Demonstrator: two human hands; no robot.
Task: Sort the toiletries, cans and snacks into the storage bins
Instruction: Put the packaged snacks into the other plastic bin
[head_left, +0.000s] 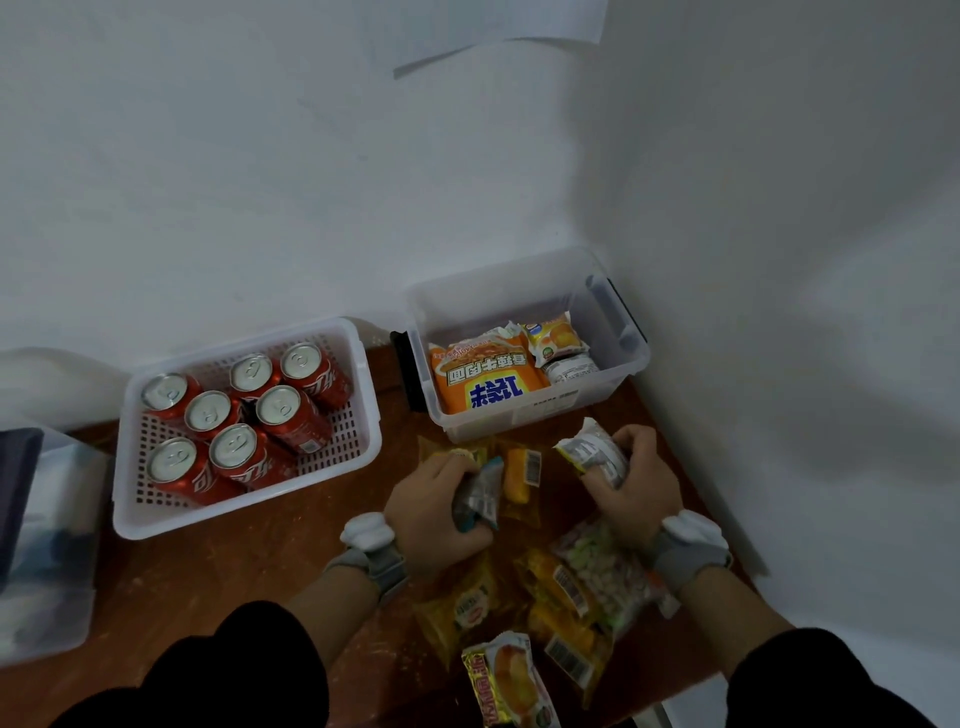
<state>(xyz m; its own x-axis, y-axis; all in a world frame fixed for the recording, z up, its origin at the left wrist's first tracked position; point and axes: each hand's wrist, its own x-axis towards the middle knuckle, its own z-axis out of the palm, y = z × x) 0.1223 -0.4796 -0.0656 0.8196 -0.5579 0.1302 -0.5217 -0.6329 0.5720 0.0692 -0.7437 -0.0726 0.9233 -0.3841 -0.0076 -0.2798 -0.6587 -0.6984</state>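
My left hand (434, 506) is closed around a small silvery snack packet (480, 496) just above the table. My right hand (636, 480) grips another small snack packet (595, 452) with a printed grey back, in front of the clear bin. That clear bin (631, 358) stands at the back right and holds an orange noodle pack (488, 379) and small cake packets. A white perforated basket (363, 410) at the left holds several red cola cans (283, 410). Loose yellow snack packets (519, 473) lie between and below my hands.
More snacks lie near the front edge: a bag of pale candies (605, 569), yellow wafer packs (563, 608) and a cake packet (506, 675). A translucent bin (49, 525) with a dark item stands at the far left. White walls close in behind and to the right of the brown table (249, 571).
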